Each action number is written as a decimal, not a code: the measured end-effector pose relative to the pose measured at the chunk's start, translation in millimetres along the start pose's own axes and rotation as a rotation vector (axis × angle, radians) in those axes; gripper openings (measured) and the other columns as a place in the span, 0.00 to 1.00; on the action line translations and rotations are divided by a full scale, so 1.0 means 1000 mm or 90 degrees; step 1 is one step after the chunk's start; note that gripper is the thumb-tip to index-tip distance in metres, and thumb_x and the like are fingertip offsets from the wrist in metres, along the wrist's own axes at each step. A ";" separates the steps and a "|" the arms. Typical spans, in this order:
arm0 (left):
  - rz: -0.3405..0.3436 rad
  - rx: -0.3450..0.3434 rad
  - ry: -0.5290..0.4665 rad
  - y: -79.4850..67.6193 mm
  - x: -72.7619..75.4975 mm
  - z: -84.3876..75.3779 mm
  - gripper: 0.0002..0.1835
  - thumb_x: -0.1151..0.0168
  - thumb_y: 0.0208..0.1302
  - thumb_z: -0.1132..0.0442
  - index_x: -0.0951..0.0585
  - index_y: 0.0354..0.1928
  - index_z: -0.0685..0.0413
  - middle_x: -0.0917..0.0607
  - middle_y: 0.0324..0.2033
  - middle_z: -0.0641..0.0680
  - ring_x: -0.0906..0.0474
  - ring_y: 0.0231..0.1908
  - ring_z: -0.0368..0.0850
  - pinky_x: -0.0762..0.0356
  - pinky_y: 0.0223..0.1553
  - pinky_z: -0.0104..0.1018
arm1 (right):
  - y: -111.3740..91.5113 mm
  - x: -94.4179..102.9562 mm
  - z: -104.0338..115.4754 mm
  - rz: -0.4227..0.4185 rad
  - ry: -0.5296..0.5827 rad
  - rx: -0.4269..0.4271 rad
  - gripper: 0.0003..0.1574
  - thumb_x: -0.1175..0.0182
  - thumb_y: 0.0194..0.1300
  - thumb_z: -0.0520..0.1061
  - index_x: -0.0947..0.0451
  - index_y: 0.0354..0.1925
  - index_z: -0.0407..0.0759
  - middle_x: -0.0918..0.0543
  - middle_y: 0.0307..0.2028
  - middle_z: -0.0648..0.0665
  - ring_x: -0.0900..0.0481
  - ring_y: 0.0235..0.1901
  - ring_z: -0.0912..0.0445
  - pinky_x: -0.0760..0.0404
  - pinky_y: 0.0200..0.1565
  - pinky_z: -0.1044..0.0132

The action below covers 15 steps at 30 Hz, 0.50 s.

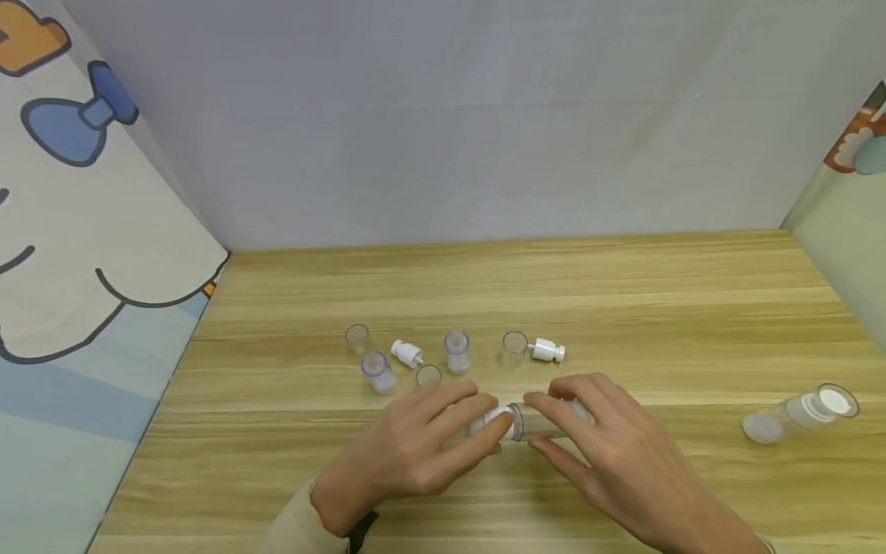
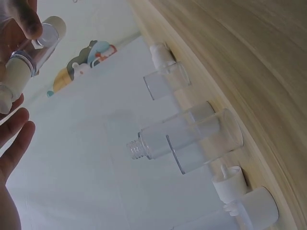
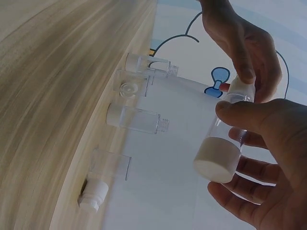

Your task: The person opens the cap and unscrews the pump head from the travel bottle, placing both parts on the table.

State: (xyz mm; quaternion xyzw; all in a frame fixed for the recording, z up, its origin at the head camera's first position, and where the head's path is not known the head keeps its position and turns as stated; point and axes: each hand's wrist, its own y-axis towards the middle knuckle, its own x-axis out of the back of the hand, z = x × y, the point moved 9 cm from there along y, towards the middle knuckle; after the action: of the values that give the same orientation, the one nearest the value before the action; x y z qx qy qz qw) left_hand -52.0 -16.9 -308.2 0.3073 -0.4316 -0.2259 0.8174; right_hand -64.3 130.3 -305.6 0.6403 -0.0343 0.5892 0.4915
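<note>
Both hands meet over the middle of the wooden table [image 1: 623,308] on one small clear bottle [image 1: 531,425] held sideways. My right hand [image 1: 554,423] curls its fingers and thumb round the bottle's body; the right wrist view shows its white base [image 3: 218,160]. My left hand [image 1: 477,419] pinches the white pump top [image 1: 495,420] at the bottle's neck, seen from the right wrist as fingers on the pump top [image 3: 240,88]. In the left wrist view the bottle [image 2: 29,52] sits at the top left.
Behind the hands lie loose parts: two clear bottles [image 1: 377,372] [image 1: 457,350], three clear caps [image 1: 357,335] [image 1: 428,376] [image 1: 514,342], and two white pump heads [image 1: 407,353] [image 1: 548,351]. An assembled bottle [image 1: 803,412] lies at the right. Cloth walls enclose the table.
</note>
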 end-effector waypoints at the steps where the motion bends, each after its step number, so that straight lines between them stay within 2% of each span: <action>1: -0.003 0.010 0.005 0.001 0.000 0.001 0.11 0.39 0.76 0.57 0.12 0.49 0.54 0.10 0.40 0.52 0.14 0.40 0.45 0.14 0.40 0.31 | 0.000 0.000 0.000 -0.001 -0.001 0.001 0.28 0.55 0.83 0.61 0.15 0.53 0.46 0.17 0.45 0.49 0.19 0.45 0.55 0.18 0.44 0.64; 4: -0.006 0.043 0.016 0.002 -0.001 0.004 0.13 0.40 0.76 0.53 0.12 0.47 0.53 0.10 0.37 0.50 0.14 0.38 0.45 0.15 0.38 0.32 | 0.001 0.000 0.001 -0.008 -0.008 0.009 0.28 0.55 0.83 0.60 0.15 0.52 0.45 0.17 0.45 0.48 0.19 0.45 0.55 0.18 0.43 0.63; 8: -0.006 0.085 0.024 0.002 -0.002 0.008 0.15 0.44 0.77 0.53 0.12 0.43 0.53 0.10 0.34 0.48 0.14 0.36 0.45 0.16 0.38 0.34 | 0.002 0.001 0.003 -0.021 -0.018 0.019 0.28 0.56 0.84 0.59 0.15 0.52 0.44 0.17 0.44 0.47 0.20 0.43 0.54 0.18 0.41 0.63; 15: 0.029 0.142 0.026 0.001 -0.007 0.015 0.19 0.48 0.81 0.52 0.10 0.43 0.54 0.10 0.32 0.48 0.14 0.34 0.44 0.15 0.39 0.35 | 0.003 0.000 0.005 -0.034 -0.019 0.024 0.27 0.55 0.83 0.59 0.15 0.52 0.44 0.17 0.43 0.47 0.20 0.42 0.54 0.18 0.40 0.63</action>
State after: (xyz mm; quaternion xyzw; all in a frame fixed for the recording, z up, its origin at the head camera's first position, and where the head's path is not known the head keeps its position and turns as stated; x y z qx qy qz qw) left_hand -68.2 -16.1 -305.6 0.3910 -0.4443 -0.1515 0.7917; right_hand -62.9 125.5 -302.6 0.6589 -0.0132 0.5670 0.4941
